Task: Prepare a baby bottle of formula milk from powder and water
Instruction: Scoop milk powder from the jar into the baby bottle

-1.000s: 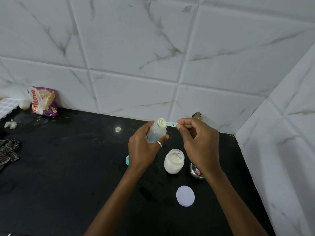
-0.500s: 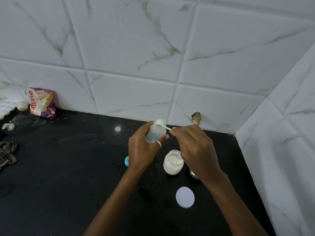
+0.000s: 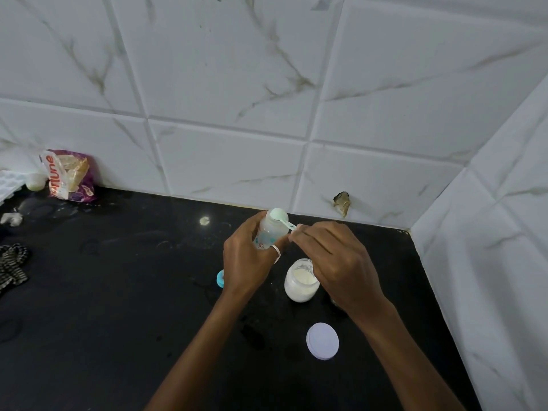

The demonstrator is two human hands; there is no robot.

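Observation:
My left hand (image 3: 247,262) grips a small clear baby bottle (image 3: 271,231) above the black counter (image 3: 118,292), tilted a little to the right. My right hand (image 3: 335,262) pinches the handle of a pale green scoop (image 3: 280,216), whose bowl lies turned over on the bottle's open mouth. Below the hands an open glass jar of white powder (image 3: 301,281) stands on the counter. Its white lid (image 3: 322,341) lies flat nearer to me.
A blue cap piece (image 3: 220,278) peeks out behind my left wrist. A purple snack packet (image 3: 69,176) leans on the tiled wall at far left, beside a white tray (image 3: 9,183). A striped cloth (image 3: 12,266) lies at the left edge. A tiled side wall (image 3: 489,262) closes the right.
The scoop has turned from upright and full of powder to upside down over the bottle's mouth. My right hand rolled over with it; the left hand kept the bottle still.

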